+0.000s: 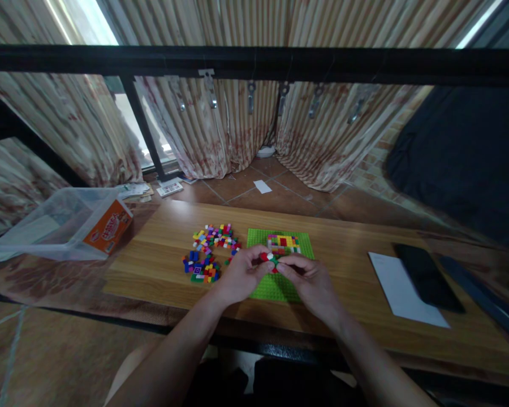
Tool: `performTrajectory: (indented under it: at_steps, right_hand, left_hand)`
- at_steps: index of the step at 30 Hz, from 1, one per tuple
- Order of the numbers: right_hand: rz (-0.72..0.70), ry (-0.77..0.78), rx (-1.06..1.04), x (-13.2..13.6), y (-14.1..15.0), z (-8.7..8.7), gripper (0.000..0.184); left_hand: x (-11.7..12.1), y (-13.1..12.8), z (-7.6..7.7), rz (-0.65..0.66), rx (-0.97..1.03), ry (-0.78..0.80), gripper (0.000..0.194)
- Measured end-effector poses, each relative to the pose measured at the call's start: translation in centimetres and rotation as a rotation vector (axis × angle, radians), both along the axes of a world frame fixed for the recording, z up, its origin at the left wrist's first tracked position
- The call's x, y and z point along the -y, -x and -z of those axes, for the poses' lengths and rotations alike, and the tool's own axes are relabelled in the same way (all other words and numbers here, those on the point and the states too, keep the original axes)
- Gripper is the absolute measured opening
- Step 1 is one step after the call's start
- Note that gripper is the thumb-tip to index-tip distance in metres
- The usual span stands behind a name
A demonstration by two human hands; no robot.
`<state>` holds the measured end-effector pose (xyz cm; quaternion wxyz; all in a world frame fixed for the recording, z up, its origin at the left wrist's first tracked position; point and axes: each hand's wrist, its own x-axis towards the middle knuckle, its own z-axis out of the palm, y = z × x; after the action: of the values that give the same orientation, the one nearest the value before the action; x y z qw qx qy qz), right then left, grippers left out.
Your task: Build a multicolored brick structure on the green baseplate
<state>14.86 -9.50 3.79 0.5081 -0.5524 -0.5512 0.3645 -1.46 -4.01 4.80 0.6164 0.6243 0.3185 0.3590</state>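
Both hands meet over a green baseplate [280, 289] on the wooden table. Between the fingertips of my left hand [242, 274] is a small cluster of red, white and green toy bricks [270, 259]. My right hand [309, 277] pinches the same cluster from the other side, at its green part. Just beyond the fingers, a multicoloured brick build [283, 242] with yellow and red in its middle stands on the baseplate. My fingers hide part of its near edge. Left of my left hand lies a pile of loose bricks [214, 237] in many colours.
A clear plastic bin [63, 249] with an orange label stands beyond the table's left end. On the right of the table [148, 265] lie a white sheet [401, 294] and a black phone-like slab [428, 277]. A dark metal bar [254, 65] crosses in front of the curtains.
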Motion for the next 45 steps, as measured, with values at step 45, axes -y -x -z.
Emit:
performTrajectory:
  at_steps: [45]
  right_hand:
    - [0.207,-0.099,0.493,-1.8,-3.4,2.0,0.016]
  left_hand:
    - [-2.1,-0.4,2.2,-0.254,-0.090,0.031,0.008]
